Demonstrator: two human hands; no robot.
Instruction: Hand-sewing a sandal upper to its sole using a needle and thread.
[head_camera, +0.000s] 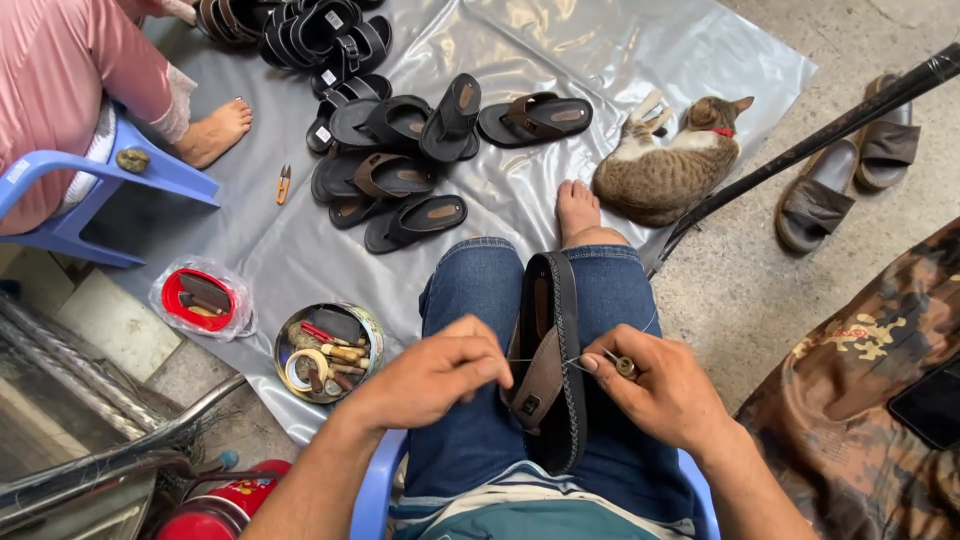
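Note:
A dark sandal (556, 330) with a brown strap stands on edge between my knees, on my blue jeans. My left hand (432, 375) pinches a thin thread at the strap's left side. My right hand (662, 388) holds a small awl-like tool with a round wooden handle (625, 366), its fingertips touching the strap and thread from the right. The thread runs taut between the two hands across the strap.
A pile of dark sandals (400, 150) lies on a grey plastic sheet (500, 50). A round tin of tools (328, 352), a red lid in a bag (200, 298), a thread clipper (284, 184), a resting cat (665, 165), another seated person (70, 80) on a blue chair, and camouflage cloth (870, 400) surround me.

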